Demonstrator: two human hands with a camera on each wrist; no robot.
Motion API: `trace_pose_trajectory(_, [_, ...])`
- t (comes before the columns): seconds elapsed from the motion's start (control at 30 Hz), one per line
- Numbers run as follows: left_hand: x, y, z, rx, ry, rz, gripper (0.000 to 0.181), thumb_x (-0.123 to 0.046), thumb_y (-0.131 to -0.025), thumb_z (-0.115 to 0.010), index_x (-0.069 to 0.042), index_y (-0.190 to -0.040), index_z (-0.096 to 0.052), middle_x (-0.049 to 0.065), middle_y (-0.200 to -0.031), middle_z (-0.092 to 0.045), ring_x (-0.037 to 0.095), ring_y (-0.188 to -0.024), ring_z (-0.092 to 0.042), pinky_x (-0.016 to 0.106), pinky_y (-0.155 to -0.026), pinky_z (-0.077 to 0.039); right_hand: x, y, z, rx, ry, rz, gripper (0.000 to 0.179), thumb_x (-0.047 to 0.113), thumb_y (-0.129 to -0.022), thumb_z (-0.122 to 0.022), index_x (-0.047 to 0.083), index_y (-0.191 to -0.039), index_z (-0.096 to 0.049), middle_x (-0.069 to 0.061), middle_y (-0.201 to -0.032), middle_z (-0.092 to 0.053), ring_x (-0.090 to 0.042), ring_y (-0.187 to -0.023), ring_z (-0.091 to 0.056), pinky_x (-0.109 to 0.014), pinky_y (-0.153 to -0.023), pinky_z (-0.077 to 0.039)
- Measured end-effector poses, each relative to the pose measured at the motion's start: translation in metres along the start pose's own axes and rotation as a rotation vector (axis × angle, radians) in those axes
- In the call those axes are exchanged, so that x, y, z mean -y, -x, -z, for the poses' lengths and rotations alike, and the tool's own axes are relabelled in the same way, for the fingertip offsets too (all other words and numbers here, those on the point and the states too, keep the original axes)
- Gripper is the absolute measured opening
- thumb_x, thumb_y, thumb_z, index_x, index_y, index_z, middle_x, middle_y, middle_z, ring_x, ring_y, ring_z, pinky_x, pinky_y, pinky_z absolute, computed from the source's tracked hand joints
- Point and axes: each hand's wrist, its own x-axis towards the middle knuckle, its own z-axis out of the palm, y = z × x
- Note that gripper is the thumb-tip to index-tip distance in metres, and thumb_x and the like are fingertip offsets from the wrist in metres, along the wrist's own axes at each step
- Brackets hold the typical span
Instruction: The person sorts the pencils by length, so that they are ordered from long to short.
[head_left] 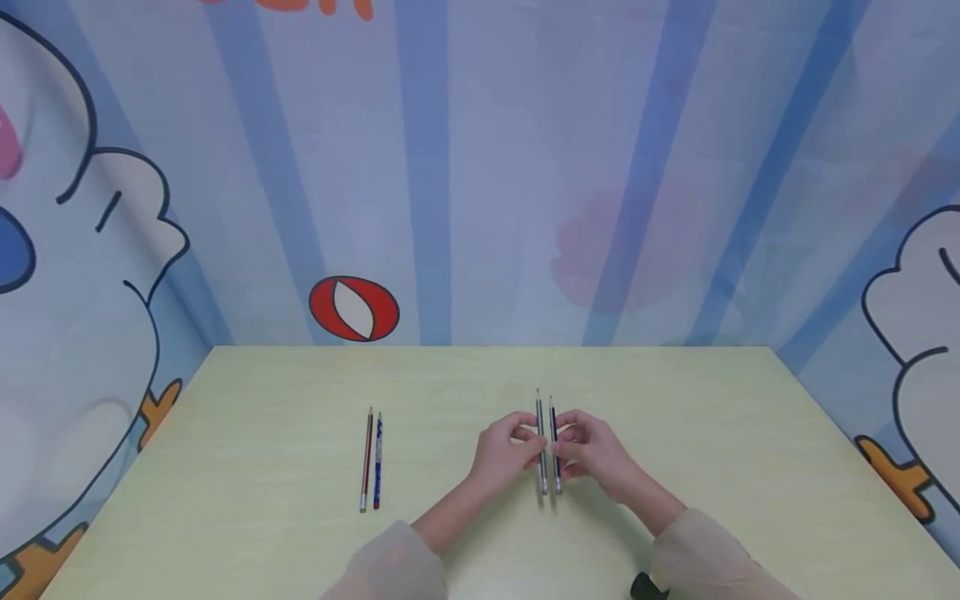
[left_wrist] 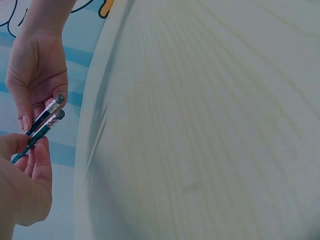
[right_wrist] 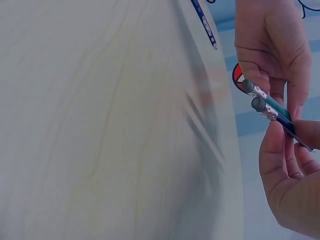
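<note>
My left hand [head_left: 502, 457] pinches a teal-green pencil [head_left: 541, 417] between thumb and fingers, its point away from me. Close beside it, a dark blue pencil [head_left: 553, 423] is pinched in my right hand [head_left: 597, 455]. The two pencils stand nearly parallel, with a narrow gap between them in the head view. Both wrist views show them raised above the table, the eraser ends of the green pencil [left_wrist: 50, 124] and the blue pencil [right_wrist: 272, 114] toward the camera. Fingers hide parts of both shafts.
Left on the pale table [head_left: 262, 417] lie a dark red pencil [head_left: 367, 460] and a blue patterned pencil [head_left: 378, 463], side by side. A black object [head_left: 647, 587] shows at the bottom edge near the right sleeve. Behind the table hangs a striped cartoon backdrop [head_left: 495, 183].
</note>
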Motion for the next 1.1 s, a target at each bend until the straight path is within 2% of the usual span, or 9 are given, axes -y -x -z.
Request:
trace_pose_trajectory(0.23, [-0.001, 0.005, 0.007, 0.015, -0.004, 0.014, 0.028, -0.011, -0.078, -0.062, -0.002, -0.104, -0.058, 0.010, -0.084, -0.063, 0.011, -0.059, -0.060, 0.023, -0.056, -0.051, -0.003, -0.001, -0.003, -0.004, 0.014, -0.008, 0.033, 0.000, -0.082, -0.054, -0.006, -0.112, -0.041, -0.002, -0.078, -0.054, -0.012, -0.061, -0.056, -0.027, -0.055, -0.050])
trace_pose_trajectory(0.43, [-0.001, 0.007, 0.022, 0.017, -0.051, 0.012, 0.027, -0.010, -0.079, -0.062, -0.001, -0.104, -0.057, 0.010, -0.084, -0.063, 0.012, -0.061, -0.061, 0.023, -0.056, -0.051, -0.004, -0.001, -0.005, -0.021, 0.036, -0.026, 0.033, -0.001, -0.083, -0.053, -0.007, -0.113, -0.041, -0.003, -0.077, -0.052, -0.013, -0.061, -0.055, -0.027, -0.054, -0.049])
trace_pose_trajectory(0.67, [-0.002, 0.009, 0.048, -0.016, -0.175, 0.036, 0.029, -0.014, -0.078, -0.065, -0.002, -0.104, -0.057, 0.008, -0.082, -0.064, 0.011, -0.060, -0.061, 0.024, -0.056, -0.050, -0.005, -0.001, -0.005, -0.010, 0.037, -0.025, 0.033, -0.001, -0.083, -0.052, -0.008, -0.113, -0.040, -0.001, -0.075, -0.052, -0.012, -0.060, -0.054, -0.028, -0.054, -0.049])
trace_pose_trajectory(1.1, [0.002, 0.012, 0.107, -0.097, -0.370, 0.166, 0.026, -0.014, -0.077, -0.066, -0.005, -0.100, -0.058, 0.003, -0.075, -0.063, 0.013, -0.058, -0.058, 0.023, -0.055, -0.046, -0.005, 0.002, -0.003, 0.018, 0.019, -0.005, 0.034, -0.002, -0.083, -0.050, -0.010, -0.114, -0.038, 0.000, -0.075, -0.051, -0.012, -0.060, -0.054, -0.028, -0.054, -0.049])
